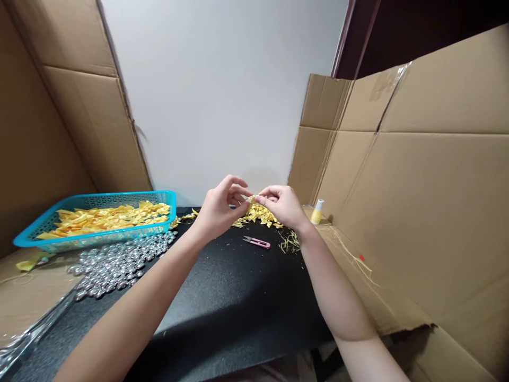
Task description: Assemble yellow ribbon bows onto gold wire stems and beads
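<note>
My left hand [222, 207] and my right hand [283, 206] meet above the black tabletop [230, 297], fingers pinched together on a small yellow ribbon piece [252, 198] held between them. Just beyond the hands lies a pile of yellow ribbon pieces [260, 215]. Pink thread snips [257, 242] lie on the table just below and between the hands. Yellow thread scraps [290, 243] sit beside my right wrist.
A blue plastic basket [95, 200] full of yellow ribbon bows stands at the left. In front of it lies a heap of shiny silver beads [115, 262]. A small yellow spool [317, 212] stands at the right. Cardboard walls [429, 201] enclose both sides.
</note>
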`<control>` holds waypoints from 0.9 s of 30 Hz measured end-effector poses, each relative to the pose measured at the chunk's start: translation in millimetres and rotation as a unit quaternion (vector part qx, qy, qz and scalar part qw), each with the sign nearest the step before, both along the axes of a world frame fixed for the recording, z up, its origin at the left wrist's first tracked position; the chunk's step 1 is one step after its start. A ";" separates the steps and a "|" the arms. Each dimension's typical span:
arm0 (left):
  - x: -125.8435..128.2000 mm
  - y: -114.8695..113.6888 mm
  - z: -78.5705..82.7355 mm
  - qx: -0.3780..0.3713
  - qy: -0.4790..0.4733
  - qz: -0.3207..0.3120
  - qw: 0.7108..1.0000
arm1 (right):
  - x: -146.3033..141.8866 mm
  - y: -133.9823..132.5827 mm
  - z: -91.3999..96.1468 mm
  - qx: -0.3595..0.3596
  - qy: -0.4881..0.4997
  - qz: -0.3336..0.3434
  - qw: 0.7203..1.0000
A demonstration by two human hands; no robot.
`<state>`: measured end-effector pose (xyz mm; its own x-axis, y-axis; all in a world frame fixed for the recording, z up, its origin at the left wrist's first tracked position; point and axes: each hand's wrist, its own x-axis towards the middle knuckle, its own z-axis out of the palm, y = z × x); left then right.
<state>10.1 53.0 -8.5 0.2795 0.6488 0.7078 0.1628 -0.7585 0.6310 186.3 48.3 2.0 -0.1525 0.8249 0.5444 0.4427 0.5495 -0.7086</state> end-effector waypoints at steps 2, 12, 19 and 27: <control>-2.2 6.8 -0.3 -0.035 0.005 -0.017 0.999 | -0.3 7.0 -3.7 -0.029 0.000 0.012 0.999; -48.8 42.0 -91.0 -0.333 0.045 0.040 0.941 | 5.6 20.5 -75.4 -0.334 0.094 0.206 0.915; -48.7 23.5 -120.6 -0.238 0.103 0.097 0.961 | -21.6 16.9 -88.0 -0.275 0.135 0.235 0.922; -34.7 33.0 -87.5 -0.274 0.178 -0.173 0.929 | -31.0 45.5 -78.0 -0.163 0.155 0.198 0.954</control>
<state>-24.6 86.0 -96.0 0.6917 0.7120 0.1208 0.2408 -0.3851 0.8909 155.3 93.8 -76.1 -0.3603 0.8690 0.3392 -0.0132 0.3588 -0.9333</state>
